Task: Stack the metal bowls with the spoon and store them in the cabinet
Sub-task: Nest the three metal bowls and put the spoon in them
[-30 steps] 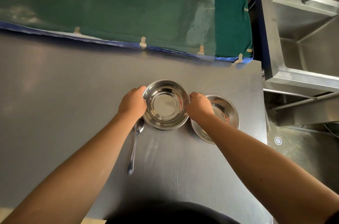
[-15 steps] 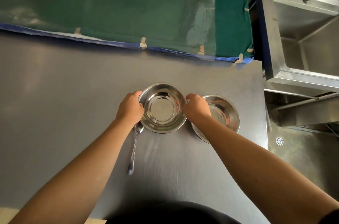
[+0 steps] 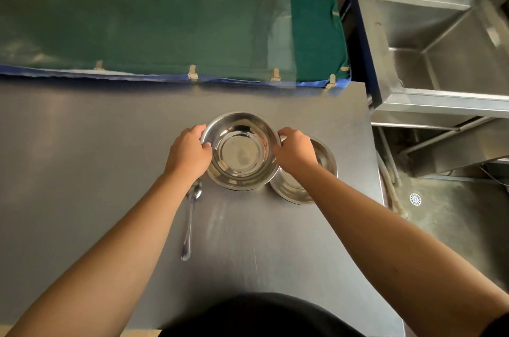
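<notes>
A shiny metal bowl [image 3: 241, 152] is held by its rim between both hands, raised a little above the steel table [image 3: 82, 157]. My left hand [image 3: 188, 153] grips the bowl's left rim and my right hand [image 3: 296, 150] grips its right rim. A second metal bowl [image 3: 303, 187] stands on the table just to the right, partly hidden under my right hand and the held bowl. A long metal spoon [image 3: 190, 222] lies on the table below my left wrist, its scoop end partly covered by the wrist.
A green cloth with a blue hem [image 3: 165, 19] covers the surface behind the table. A steel sink [image 3: 446, 47] with a tap stands at the right, past the table's right edge. The floor with a drain [image 3: 415, 199] lies below it.
The bowl between my hands has come up off the table and looks larger and tilted slightly; both hands kept their grip on its rim. The second bowl and the spoon have stayed put.
</notes>
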The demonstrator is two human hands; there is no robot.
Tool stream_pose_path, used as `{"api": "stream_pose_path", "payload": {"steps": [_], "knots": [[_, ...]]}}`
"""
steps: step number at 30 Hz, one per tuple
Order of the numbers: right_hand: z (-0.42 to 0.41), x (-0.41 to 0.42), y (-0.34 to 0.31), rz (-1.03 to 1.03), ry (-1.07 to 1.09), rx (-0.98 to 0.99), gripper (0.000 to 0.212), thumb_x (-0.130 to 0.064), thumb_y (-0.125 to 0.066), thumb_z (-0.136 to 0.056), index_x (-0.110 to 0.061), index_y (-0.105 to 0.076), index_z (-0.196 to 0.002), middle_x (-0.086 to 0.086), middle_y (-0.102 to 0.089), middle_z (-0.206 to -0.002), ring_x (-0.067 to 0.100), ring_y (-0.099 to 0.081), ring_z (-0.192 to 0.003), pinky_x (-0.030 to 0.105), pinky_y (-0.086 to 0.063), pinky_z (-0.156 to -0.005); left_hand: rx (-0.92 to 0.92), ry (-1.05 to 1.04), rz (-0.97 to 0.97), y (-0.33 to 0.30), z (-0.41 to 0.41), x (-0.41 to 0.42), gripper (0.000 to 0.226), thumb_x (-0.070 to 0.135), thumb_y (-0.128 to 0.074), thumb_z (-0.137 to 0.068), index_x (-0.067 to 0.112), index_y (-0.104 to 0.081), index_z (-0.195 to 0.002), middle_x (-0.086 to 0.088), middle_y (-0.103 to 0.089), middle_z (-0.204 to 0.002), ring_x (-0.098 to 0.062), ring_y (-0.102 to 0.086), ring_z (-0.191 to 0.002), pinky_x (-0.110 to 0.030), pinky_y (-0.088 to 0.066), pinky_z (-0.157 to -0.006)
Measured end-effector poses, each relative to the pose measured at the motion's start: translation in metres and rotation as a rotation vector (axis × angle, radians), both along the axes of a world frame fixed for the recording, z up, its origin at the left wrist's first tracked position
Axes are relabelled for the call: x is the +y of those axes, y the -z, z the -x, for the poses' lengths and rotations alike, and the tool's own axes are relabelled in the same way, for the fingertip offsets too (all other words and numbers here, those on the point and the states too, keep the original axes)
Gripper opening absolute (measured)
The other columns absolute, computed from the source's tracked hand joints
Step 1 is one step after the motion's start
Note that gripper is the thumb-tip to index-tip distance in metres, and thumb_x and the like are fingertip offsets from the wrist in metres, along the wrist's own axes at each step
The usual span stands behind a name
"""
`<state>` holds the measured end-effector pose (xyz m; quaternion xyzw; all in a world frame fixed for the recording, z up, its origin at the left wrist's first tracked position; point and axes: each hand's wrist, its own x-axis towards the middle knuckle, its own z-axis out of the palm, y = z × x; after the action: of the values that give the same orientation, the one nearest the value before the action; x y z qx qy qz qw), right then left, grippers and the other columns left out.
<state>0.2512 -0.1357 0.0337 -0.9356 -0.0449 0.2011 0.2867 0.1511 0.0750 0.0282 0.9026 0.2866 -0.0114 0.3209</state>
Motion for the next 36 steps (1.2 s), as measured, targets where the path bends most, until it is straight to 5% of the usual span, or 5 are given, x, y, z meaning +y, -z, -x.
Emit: {"api": "stream_pose_path", "payload": {"steps": [4,7,15,36], "knots": [[-0.005,-0.032,-0.006,-0.018,0.063,-0.011,0.030,-0.015,-0.058,-0.090,-0.014,-0.069,-0.118,0.008,-0.076,-0.098,0.026,-0.067,-0.072,0.021,-0.042,-0.053,-0.033,0.042,-0.001,-0.006,-0.016,-0.027,0.041,0.013,-0.057,-0.089,0.017,-0.060,-0.130,-0.011,-0.066,-0.122,-0.034,-0.061,-0.107,-0.040,-0.049,-0.089],[-0.008,-0.064,-0.005,-0.006,0.122,-0.035,0.028,-0.012,-0.060,-0.089,-0.014,-0.071,-0.115,0.009,-0.075,-0.103,0.032,-0.067,-0.093,0.027,-0.043,-0.070,-0.045,0.082,0.019,-0.007,-0.028,-0.056,0.038,0.011,-0.057,-0.088,0.015,-0.062,-0.125,-0.011,-0.067,-0.120,-0.035,-0.061,-0.106,-0.040,-0.050,-0.089],[-0.014,-0.115,0.014,0.035,0.165,-0.016,0.031,-0.025,-0.060,-0.096,-0.012,-0.067,-0.124,0.013,-0.075,-0.109,0.036,-0.068,-0.099,0.044,-0.058,-0.088,0.018,0.203,0.053,0.011,-0.041,-0.103,0.040,0.002,-0.055,-0.085,0.011,-0.062,-0.123,-0.013,-0.067,-0.116,-0.034,-0.062,-0.102,-0.042,-0.052,-0.088],[-0.017,-0.141,0.046,0.147,0.133,-0.001,0.036,-0.034,-0.051,-0.102,-0.012,-0.064,-0.127,0.014,-0.072,-0.108,0.035,-0.069,-0.089,0.046,-0.060,-0.080,0.081,0.215,0.030,0.049,-0.045,-0.139,0.036,-0.003,-0.055,-0.085,0.013,-0.061,-0.117,-0.009,-0.057,-0.118,-0.032,-0.060,-0.099,-0.039,-0.052,-0.081]]}}
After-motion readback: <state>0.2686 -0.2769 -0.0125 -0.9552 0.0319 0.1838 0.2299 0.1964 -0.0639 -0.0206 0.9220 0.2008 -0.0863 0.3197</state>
